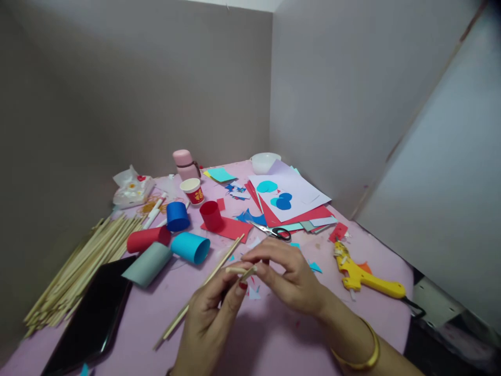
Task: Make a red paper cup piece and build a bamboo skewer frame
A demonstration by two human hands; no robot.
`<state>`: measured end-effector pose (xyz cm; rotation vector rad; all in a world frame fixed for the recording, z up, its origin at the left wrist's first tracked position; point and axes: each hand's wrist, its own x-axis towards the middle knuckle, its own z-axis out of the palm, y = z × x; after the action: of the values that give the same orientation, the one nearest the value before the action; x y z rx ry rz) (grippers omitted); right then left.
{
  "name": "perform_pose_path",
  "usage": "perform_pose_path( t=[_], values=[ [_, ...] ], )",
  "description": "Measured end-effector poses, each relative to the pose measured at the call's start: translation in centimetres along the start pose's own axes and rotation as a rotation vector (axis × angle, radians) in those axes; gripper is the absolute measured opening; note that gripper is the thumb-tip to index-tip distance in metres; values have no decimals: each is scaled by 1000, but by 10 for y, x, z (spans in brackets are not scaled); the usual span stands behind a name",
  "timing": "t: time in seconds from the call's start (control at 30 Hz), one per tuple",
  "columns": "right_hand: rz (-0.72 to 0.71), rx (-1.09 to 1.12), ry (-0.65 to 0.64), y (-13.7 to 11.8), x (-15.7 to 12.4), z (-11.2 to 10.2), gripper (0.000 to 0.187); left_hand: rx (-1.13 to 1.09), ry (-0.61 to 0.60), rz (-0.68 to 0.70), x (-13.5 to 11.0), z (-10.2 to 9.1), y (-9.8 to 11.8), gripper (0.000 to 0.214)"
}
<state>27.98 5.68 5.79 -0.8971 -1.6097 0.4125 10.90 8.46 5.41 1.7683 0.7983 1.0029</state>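
My left hand (213, 313) pinches short pieces of wooden stick (236, 270) between thumb and fingers, above the near middle of the table. My right hand (289, 277), with a gold bangle on its wrist, is closed at the right end of these pieces, thumb and fingertips on them. How many pieces there are, I cannot tell. Long wooden sticks (178, 319) lie slantwise on the table, passing behind my left hand. Beyond my right hand rest black-handled scissors (281, 233). Paper tubes in light blue (190, 247), grey (147, 265) and red (146, 239) are left of my hands.
A yellow glue gun (376, 284) lies at right. At left are a bundle of sticks (78, 271) and a black phone (92, 313). Farther back stand a blue ring (177, 216), red ring (211, 215), paper cup (191, 192), pink flask (185, 166), white bowl (264, 163) and paper sheets (297, 188).
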Motion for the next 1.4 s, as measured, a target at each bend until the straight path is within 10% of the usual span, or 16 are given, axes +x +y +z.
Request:
perform_pose_path(
  t=[0.23,0.43,0.83,1.4],
  values=[
    [66,-25,-64,3,1,-1,26,-14,34,-17,-2,-2,0,16],
    [438,96,306,29,6,-39,27,16,171,-97,5,-3,-1,25],
    [540,56,-490,30,6,-31,10,-5,242,-164,8,-11,-9,35],
    [721,504,-618,44,1,-24,20,-600,162,-416,49,-14,10,26]
  ],
)
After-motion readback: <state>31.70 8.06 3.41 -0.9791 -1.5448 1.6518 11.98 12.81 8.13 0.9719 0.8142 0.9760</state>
